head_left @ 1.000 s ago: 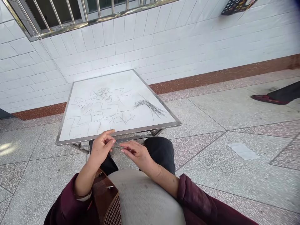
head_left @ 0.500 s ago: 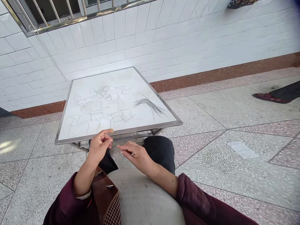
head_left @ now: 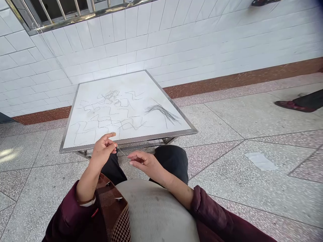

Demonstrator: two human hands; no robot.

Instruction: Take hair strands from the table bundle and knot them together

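Note:
My left hand (head_left: 103, 151) is raised just off the near edge of a white-topped, metal-framed table (head_left: 161, 126), its finger and thumb pinched on the upper end of a thin pale strand (head_left: 123, 156). My right hand (head_left: 143, 163) holds the strand's lower end between its fingertips, a little lower and to the right. The strand is too fine to tell whether it is hair or thread. On the tabletop lie a dark bundle of hair (head_left: 163, 113) and many loose, wavy dark hairs (head_left: 107, 117).
My dark-trousered knees (head_left: 173, 161) sit under the table's near edge, and a grey cloth (head_left: 153, 211) covers my lap. Behind the table rise a white tiled wall (head_left: 176, 43) and a barred window (head_left: 63, 10). A person's red shoe (head_left: 292, 106) stands on the terrazzo floor at right.
My left hand has moved up and left, and the strand now shows clearly between my hands. The table and wall sit slightly higher in the view.

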